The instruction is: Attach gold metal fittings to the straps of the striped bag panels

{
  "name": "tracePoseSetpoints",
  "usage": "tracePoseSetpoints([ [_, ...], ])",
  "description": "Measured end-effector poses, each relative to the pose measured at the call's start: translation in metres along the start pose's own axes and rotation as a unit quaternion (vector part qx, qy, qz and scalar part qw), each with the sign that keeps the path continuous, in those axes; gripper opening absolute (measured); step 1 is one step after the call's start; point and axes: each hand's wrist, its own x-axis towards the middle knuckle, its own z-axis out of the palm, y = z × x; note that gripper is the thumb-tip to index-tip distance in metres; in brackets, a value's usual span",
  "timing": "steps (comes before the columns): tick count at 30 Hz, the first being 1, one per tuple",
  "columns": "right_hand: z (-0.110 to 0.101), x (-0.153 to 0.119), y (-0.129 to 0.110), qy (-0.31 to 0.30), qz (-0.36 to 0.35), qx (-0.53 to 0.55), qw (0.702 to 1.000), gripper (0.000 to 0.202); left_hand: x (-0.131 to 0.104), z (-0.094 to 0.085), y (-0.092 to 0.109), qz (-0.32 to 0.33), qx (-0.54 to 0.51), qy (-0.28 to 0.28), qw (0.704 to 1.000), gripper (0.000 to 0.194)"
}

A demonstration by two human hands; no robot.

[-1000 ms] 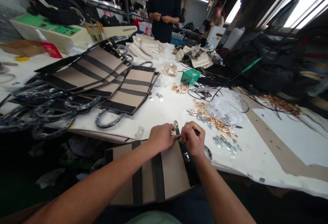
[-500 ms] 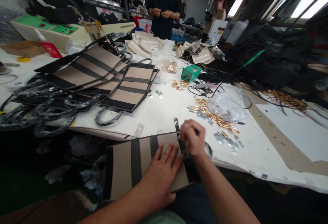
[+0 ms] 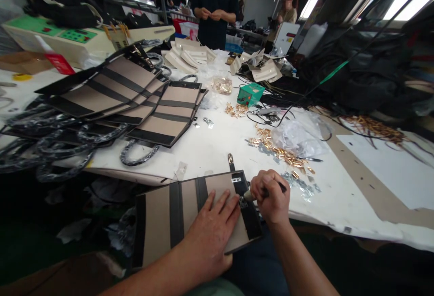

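A beige and black bag panel (image 3: 159, 223) lies slanted across my lap and against the table edge, with dark bands across it. My left hand (image 3: 213, 219) rests flat on it, fingers stretched out. My right hand (image 3: 273, 194) is wrapped round a screwdriver, its grey tapered nose (image 3: 249, 195) pointing left. Its tip meets a small metal plate (image 3: 242, 203) on the panel's black strip, close to my left fingertips. Higher on that strip sits another metal plate (image 3: 236, 179). A strap with a gold clasp (image 3: 231, 159) sticks out past the panel's far edge.
Similar panels (image 3: 176, 101) with plastic-wrapped handles (image 3: 139, 153) are piled at the left. Gold fittings (image 3: 283, 153) and silver plates (image 3: 301, 185) lie scattered right of centre, near a green box (image 3: 250, 93) with cords. Across the table stands a person (image 3: 215, 2).
My right hand has moved right and toward me, from the upper metal plate to the lower one. The screwdriver's nose now shows. My left hand stays on the panel.
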Motion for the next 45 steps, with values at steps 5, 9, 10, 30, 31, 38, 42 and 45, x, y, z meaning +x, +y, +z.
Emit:
tracePoseSetpoints([
  [5, -0.003, 0.005, 0.002, 0.045, 0.02, 0.066, 0.997, 0.033, 0.002, 0.009, -0.003, 0.002, 0.0, 0.007, 1.0, 0.097],
  [9, -0.007, 0.01, 0.001, 0.083, 0.059, 0.109, 0.989, 0.031, 0.003, 0.011, -0.002, -0.002, -0.006, 0.005, 1.0, 0.099],
  [10, -0.008, 0.011, 0.001, 0.09, 0.066, 0.116, 0.987, 0.031, 0.003, 0.01, -0.002, -0.005, -0.007, 0.004, 1.0, 0.099],
  [30, -0.007, 0.004, 0.001, 0.052, 0.03, 0.074, 0.995, 0.034, 0.013, -0.009, 0.003, 0.002, 0.023, -0.052, 0.998, 0.102],
  [31, -0.007, 0.004, 0.001, 0.061, 0.029, 0.079, 0.995, 0.033, 0.013, -0.01, 0.004, 0.003, 0.025, -0.053, 0.998, 0.102],
  [38, -0.016, 0.005, 0.004, 0.126, 0.065, 0.138, 0.98, 0.027, 0.014, -0.007, 0.002, 0.015, 0.036, -0.045, 0.998, 0.102],
  [42, -0.021, 0.008, 0.007, 0.16, 0.084, 0.17, 0.969, 0.026, 0.016, -0.006, 0.0, 0.027, 0.029, -0.054, 0.998, 0.102],
  [45, -0.017, 0.008, 0.006, 0.157, 0.08, 0.174, 0.969, 0.026, 0.018, -0.008, 0.0, 0.026, 0.026, -0.064, 0.997, 0.102],
])
